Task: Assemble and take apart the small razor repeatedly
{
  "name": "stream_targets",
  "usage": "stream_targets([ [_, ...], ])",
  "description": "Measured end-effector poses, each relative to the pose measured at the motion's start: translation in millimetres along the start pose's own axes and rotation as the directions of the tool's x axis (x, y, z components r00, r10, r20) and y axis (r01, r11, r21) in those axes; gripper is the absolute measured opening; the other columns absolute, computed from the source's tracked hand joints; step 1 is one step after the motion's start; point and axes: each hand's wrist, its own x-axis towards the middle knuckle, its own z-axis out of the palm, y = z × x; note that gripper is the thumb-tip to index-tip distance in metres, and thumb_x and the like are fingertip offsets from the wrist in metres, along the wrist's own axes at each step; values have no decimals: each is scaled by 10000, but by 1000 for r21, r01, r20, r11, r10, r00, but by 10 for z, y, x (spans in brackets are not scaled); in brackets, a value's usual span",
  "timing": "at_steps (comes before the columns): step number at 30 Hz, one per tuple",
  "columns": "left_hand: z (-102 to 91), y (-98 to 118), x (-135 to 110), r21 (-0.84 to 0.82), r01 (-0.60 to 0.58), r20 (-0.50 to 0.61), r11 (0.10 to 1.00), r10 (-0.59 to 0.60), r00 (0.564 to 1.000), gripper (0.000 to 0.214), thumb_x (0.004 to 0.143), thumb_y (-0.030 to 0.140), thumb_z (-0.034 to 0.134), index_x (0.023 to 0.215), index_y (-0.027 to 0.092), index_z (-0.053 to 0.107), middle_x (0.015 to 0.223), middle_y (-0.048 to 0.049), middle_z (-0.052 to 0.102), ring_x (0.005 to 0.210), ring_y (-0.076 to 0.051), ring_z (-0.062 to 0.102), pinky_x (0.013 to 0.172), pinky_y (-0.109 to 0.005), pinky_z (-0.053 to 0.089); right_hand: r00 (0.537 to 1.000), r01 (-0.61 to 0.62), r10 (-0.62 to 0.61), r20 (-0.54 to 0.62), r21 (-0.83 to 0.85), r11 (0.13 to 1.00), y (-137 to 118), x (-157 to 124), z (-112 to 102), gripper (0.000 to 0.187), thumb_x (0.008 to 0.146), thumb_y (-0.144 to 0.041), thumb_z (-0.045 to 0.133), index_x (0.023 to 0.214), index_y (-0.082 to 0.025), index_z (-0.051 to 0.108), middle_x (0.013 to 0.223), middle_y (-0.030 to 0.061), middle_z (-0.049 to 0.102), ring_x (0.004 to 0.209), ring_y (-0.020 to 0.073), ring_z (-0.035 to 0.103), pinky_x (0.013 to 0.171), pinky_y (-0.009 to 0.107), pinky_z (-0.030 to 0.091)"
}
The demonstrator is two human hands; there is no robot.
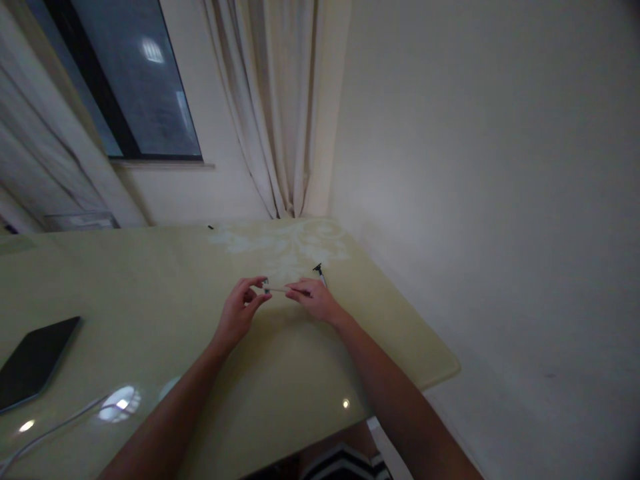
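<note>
My left hand [243, 305] pinches a small dark-and-light piece [267, 287] between thumb and fingertips; its exact kind is too small to make out. From the right, my right hand [313, 298] holds a thin pale stick [278, 289] in closed fingers. The stick's left tip meets the small piece, though I cannot tell whether the two are joined. Both hands are just above the tabletop. Just beyond my right hand lies a razor [320, 272] with a black head, its handle partly hidden by that hand.
The glossy pale green table [150, 287] has a floral pattern and a rounded right corner. A dark flat device [37, 360] lies at left, with a white cable [60, 423] nearer me. A tiny black item [211, 227] rests by the far edge. Curtains and a wall stand behind.
</note>
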Motion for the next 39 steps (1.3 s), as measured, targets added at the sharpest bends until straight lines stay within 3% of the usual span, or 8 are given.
stream_targets([
  [5,-9,10,-1,9,-10,-6,1000,10,1000,356,821,437,736,1116,237,714,966,-11,644,611,-106,521,596,-254,480,996,-42,40,-75,-25,999,-2,-2,5,306,997,-420,647,1116,-201,825,816,42,666,720,159,550,714,274,400],
  [8,-9,16,-3,3,-20,-4,1000,20,1000,360,820,419,740,1126,233,711,971,-9,637,610,-103,520,604,-258,481,1000,-9,9,8,18,1000,0,3,4,299,988,-419,662,1121,-205,823,826,35,665,725,154,559,705,263,402],
  [12,-5,24,-2,3,-22,-6,1000,22,1000,355,811,426,744,1110,236,714,958,-8,644,599,-104,516,605,-262,485,997,-40,38,-72,-30,999,12,9,12,288,999,-402,649,1093,-198,828,785,31,640,725,156,549,710,262,391],
  [16,-2,30,-1,7,-4,-11,1000,4,1000,369,806,441,742,1114,240,714,955,-10,644,585,-101,506,575,-248,467,1000,-6,6,-1,-13,1000,28,8,32,290,992,-434,656,1092,-221,825,819,34,651,751,161,555,714,255,394],
  [20,-7,34,-2,9,-10,-14,1000,10,1000,363,808,436,735,1109,233,712,955,-13,645,596,-105,507,573,-247,462,997,-35,30,-77,-58,998,23,5,42,278,1001,-421,648,1073,-223,829,791,32,625,749,166,546,722,263,390],
  [24,-11,31,-2,17,-23,-15,1000,23,1000,370,813,438,735,1125,241,713,963,-10,645,600,-105,512,595,-258,476,1000,11,-11,-2,-30,999,1,0,40,272,994,-414,663,1111,-229,824,806,27,631,736,158,555,725,262,400],
  [35,-7,40,-1,1,-14,-24,1000,14,1000,368,804,434,743,1110,231,711,950,-6,654,591,-107,511,605,-268,477,990,-19,4,-144,-102,995,-60,-2,52,250,993,-386,674,1057,-206,834,789,36,614,751,168,555,741,274,404],
  [39,-11,46,3,11,-20,-33,1000,20,999,384,808,449,740,1118,224,711,946,-9,656,591,-105,517,598,-264,471,997,36,-41,-72,-70,997,-61,-11,54,262,993,-402,674,1067,-205,829,784,30,613,747,161,555,726,266,403],
])
